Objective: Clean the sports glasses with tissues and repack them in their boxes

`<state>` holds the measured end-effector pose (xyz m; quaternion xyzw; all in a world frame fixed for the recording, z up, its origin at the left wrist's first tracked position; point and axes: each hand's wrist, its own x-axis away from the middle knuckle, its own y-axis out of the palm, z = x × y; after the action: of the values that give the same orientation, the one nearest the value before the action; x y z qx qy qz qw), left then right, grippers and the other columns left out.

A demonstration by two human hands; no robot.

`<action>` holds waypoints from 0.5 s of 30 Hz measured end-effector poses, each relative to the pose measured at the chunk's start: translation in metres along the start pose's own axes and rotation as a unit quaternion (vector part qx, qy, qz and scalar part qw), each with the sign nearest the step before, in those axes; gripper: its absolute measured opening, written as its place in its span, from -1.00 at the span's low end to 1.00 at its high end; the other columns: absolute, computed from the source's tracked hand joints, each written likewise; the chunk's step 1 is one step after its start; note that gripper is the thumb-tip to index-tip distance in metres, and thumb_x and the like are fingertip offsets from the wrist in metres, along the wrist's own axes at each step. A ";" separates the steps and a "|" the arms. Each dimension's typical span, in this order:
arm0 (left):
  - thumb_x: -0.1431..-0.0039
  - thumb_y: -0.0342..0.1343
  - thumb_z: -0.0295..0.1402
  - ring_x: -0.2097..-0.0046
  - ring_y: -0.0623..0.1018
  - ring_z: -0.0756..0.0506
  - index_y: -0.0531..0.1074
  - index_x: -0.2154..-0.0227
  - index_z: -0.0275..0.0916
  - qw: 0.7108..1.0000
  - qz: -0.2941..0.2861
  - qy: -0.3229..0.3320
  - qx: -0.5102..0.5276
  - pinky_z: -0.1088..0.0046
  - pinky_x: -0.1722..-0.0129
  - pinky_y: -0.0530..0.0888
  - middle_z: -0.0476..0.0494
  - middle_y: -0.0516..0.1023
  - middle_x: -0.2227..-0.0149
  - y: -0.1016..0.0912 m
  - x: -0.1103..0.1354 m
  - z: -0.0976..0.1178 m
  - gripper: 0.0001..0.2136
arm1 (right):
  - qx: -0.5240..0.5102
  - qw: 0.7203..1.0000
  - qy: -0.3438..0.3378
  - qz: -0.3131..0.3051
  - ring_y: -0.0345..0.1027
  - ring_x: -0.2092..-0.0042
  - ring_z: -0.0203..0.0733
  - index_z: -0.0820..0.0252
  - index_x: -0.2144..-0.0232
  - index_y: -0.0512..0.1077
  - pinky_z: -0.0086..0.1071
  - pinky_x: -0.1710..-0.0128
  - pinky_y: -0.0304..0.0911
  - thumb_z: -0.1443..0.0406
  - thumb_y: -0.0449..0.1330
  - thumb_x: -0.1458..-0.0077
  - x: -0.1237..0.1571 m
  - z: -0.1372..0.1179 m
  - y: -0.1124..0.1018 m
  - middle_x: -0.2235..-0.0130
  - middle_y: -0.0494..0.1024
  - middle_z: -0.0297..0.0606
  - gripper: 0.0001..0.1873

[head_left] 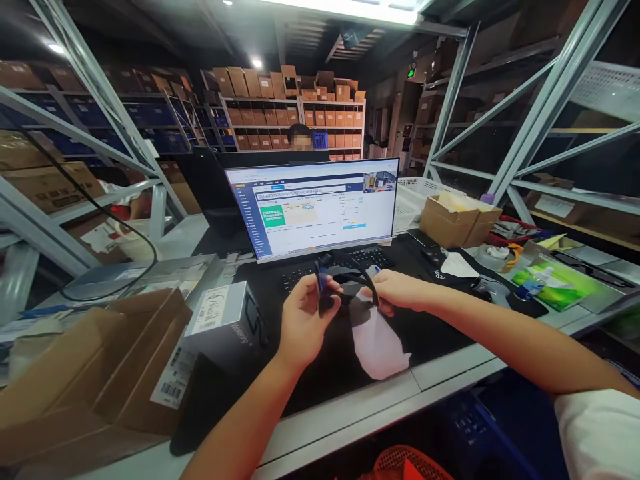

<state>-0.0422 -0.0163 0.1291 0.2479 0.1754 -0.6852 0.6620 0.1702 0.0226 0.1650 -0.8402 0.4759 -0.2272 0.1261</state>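
Both of my hands are raised over the black desk mat, in front of the keyboard (370, 256). Between them is a pair of dark glasses (345, 275). My left hand (306, 319) pinches its left side, where a dark shiny lens shows. At the other end, my right hand (395, 291) has its fingers closed around the dark side arm. A whitish, thin pouch or sheet (377, 340) hangs or lies just below my right hand; whether the fingers touch it I cannot tell. To the left stands a grey product box (220, 319) with a white label.
An open cardboard carton (95, 373) takes up the desk's left front. A lit monitor (315, 207) stands behind the keyboard. To the right are a mouse (431, 257), a cardboard box (450, 223) and a green packet (555, 283). Someone's head (300, 138) shows beyond the monitor.
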 end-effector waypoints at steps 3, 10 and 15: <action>-0.07 0.34 -0.31 0.23 0.59 -0.07 0.51 0.24 -0.21 0.999 -0.013 -0.045 0.013 0.41 0.15 0.51 -0.08 0.60 0.29 -0.001 -0.001 -0.002 -0.78 | 0.003 1.000 -0.008 -0.010 0.19 0.66 -0.34 0.18 0.70 0.28 -0.41 0.54 0.05 0.17 0.13 -0.03 0.000 -0.003 0.002 0.74 0.29 -0.39 -0.65; 0.05 0.42 -0.36 0.15 0.61 -0.10 0.56 0.22 -0.20 0.996 -0.021 -0.076 0.035 0.38 0.06 0.50 -0.10 0.63 0.22 -0.003 -0.010 -0.015 -0.71 | -0.012 0.998 -0.044 -0.032 0.22 0.60 -0.34 0.15 0.66 0.20 -0.41 0.50 0.06 0.13 0.16 -0.01 0.001 0.001 0.000 0.69 0.32 -0.42 -0.66; 0.02 0.41 -0.24 0.02 0.61 -0.22 0.50 0.29 -0.18 0.955 -0.010 -0.172 0.241 0.21 0.03 0.52 -0.11 0.62 0.14 -0.002 -0.017 -0.017 -0.73 | 0.009 0.994 -0.107 -0.037 0.28 0.48 -0.30 0.18 0.56 0.31 -0.38 0.37 0.19 -0.01 0.15 -0.07 0.003 -0.001 -0.004 0.57 0.39 -0.37 -0.60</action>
<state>-0.0419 0.0072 0.1246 0.2768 -0.1086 -0.7462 0.5957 0.1739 0.0222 0.1681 -0.8756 0.4261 -0.1447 0.1754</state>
